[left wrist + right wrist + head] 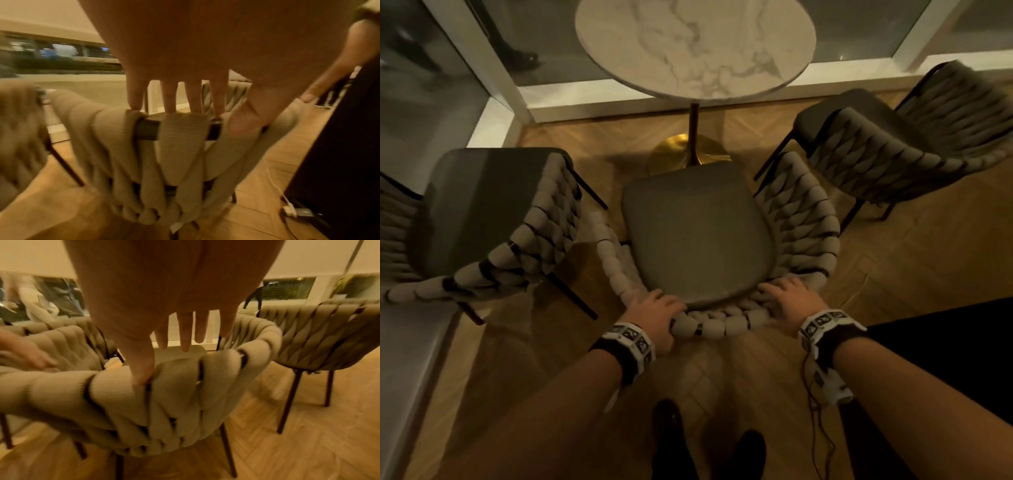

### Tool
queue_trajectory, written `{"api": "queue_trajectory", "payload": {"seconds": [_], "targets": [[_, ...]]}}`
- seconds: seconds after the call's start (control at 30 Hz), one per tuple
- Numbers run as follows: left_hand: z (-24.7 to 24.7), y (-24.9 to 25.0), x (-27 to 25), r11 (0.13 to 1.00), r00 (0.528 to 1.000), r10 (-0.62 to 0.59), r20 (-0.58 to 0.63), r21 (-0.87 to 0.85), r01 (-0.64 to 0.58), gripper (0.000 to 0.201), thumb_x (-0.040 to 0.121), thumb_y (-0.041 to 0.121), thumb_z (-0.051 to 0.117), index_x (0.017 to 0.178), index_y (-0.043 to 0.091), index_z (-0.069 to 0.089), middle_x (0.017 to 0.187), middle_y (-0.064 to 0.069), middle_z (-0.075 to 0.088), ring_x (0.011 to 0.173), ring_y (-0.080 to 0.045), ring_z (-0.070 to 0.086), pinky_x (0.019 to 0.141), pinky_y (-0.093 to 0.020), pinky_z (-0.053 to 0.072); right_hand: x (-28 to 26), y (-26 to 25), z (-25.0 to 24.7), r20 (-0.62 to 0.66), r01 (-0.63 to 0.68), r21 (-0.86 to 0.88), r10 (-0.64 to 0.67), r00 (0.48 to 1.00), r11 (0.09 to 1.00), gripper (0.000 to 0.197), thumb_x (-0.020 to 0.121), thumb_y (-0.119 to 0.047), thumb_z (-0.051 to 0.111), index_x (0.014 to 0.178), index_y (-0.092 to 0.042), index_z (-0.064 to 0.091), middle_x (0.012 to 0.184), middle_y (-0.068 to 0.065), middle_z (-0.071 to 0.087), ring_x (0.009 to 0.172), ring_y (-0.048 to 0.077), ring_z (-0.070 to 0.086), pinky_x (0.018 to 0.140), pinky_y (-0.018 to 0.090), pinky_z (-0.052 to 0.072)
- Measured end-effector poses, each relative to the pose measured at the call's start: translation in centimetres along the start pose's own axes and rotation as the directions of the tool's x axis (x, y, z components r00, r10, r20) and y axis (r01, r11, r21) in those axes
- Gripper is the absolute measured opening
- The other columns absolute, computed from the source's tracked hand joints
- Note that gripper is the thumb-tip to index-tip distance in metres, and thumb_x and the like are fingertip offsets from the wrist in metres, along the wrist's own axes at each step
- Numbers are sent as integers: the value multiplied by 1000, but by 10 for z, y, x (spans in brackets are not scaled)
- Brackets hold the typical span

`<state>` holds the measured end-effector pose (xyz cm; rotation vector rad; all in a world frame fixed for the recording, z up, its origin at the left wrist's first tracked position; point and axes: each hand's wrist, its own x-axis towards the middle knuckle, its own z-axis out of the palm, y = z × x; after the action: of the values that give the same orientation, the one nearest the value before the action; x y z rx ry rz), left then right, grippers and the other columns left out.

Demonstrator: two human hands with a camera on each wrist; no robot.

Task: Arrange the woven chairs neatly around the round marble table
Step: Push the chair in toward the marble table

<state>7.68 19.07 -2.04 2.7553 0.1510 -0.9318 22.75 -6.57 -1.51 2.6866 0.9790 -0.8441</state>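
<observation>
Herringbone floor (893, 274), hands (659, 313) on chair (695, 233) backrest

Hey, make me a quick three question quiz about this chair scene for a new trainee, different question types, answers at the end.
1. True or false: both hands rest on the back rim of the middle chair.
2. How many woven chairs show in the head view? A) two B) three C) four
3. Fill in: the round marble table stands on a single ____ with a gold base.

Key: 1 true, the left hand and the right hand are both on it. 2 B. 3 post.
</observation>
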Motion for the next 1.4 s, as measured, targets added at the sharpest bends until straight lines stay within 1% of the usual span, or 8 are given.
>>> {"api": "queue_trajectory", "payload": {"seconds": [0.13, 0.4, 0.53, 0.67, 0.77, 0.9, 1.2, 1.4], "targets": [[11, 26, 10, 999, 998, 23, 66, 28, -25, 64, 84, 51, 53, 142, 40, 29, 148, 6, 41, 136, -27, 36, 112, -63, 15, 9, 35, -19, 96, -49, -114, 60, 994, 992, 80, 80, -46, 68, 146, -35, 25, 152, 1, 30, 141, 28, 22, 115, 47, 22], [9, 27, 17, 999, 996, -3, 91, 47, -1, 52, 91, 40, 52, 139, 46, 33, 149, 8, 41, 139, -25, 30, 114, -65, 5, 21, 62, -35, 318, 109, -203, -40, 947, 973, 69, 91, -46, 54, 149, -38, 18, 158, 0, 24, 143, 26, 21, 116, 42, 17], [-2, 25, 22, 991, 1000, -21, 10, 131, 19, 51, 92, 33, 51, 140, 42, 35, 150, 10, 38, 143, -25, 23, 115, -62, -6, 26, 69, -29, 267, 173, -190, -119, 956, 966, 64, 93, -54, 45, 149, -37, 18, 154, 1, 34, 138, 26, 29, 112, 41, 21], [-21, 8, 38, 990, 993, -83, -79, 107, 91, 46, 92, 27, 51, 135, 40, 45, 147, 12, 44, 140, -23, 27, 119, -50, 4, 42, 65, -29, 248, 196, -178, -149, 957, 964, 64, 91, -60, 42, 147, -35, 24, 148, 2, 42, 131, 26, 38, 110, 41, 27], [-36, -5, 56, 992, 979, -108, -175, 40, 117, 43, 91, 27, 49, 132, 41, 48, 145, 10, 45, 131, -22, 35, 111, -39, 19, 50, 68, -31, 158, 198, -131, -176, 972, 972, 55, 94, -42, 49, 145, -37, 29, 147, 0, 44, 131, 24, 40, 109, 39, 30], [-41, -17, 77, 989, 969, -141, -204, 16, 148, 52, 91, 24, 51, 139, 42, 39, 147, 4, 41, 138, -22, 27, 116, -39, 16, 61, 80, -32, 99, 132, -131, -119, 988, 983, 54, 96, -21, 50, 145, -34, 33, 150, 0, 38, 134, 26, 36, 108, 40, 37], [-60, -8, 108, 978, 967, -191, -171, -114, 173, 48, 92, 21, 50, 136, 37, 44, 141, 0, 46, 137, -24, 27, 114, -42, 16, 98, 108, -53, 63, 97, -106, -90, 994, 990, 53, 96, -22, 49, 144, -36, 33, 155, -5, 30, 142, 23, 24, 114, 43, 29], [-64, -7, 121, 969, 965, -226, -137, -135, 208, 51, 92, 19, 50, 136, 42, 41, 143, -3, 43, 142, -26, 20, 117, -48, 11, 111, 119, -60, 90, 52, -164, -37, 995, 985, 52, 98, -33, 44, 144, -46, 27, 158, -12, 22, 146, 34, 4, 112, 64, 11]]}}
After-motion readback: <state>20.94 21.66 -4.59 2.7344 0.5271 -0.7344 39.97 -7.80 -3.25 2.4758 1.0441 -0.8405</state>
